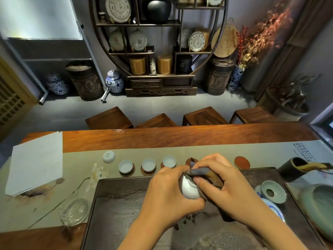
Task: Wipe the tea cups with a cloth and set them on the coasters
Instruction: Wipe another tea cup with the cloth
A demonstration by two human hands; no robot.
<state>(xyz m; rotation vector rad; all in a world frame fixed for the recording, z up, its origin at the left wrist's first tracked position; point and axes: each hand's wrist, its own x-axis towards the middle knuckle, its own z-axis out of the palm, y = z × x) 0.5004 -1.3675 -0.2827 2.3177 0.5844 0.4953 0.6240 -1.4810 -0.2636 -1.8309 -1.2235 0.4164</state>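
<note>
**Porcelain cup mid-wipe**

Pale cup (pixel 189 189) sits at frame centre, gripped in the left hand (pixel 167 193). The right hand (pixel 223 188) pinches a dark cloth (pixel 201 173) against it. Best to turn the cup slowly, covering rim and inside.

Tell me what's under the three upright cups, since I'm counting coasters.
Each upright cup sits on a dark round coaster; only the rims show, the middles are covered.

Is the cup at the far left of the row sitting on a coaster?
No, the far-left cup lies upside down on the bare runner, no coaster under it.
</note>
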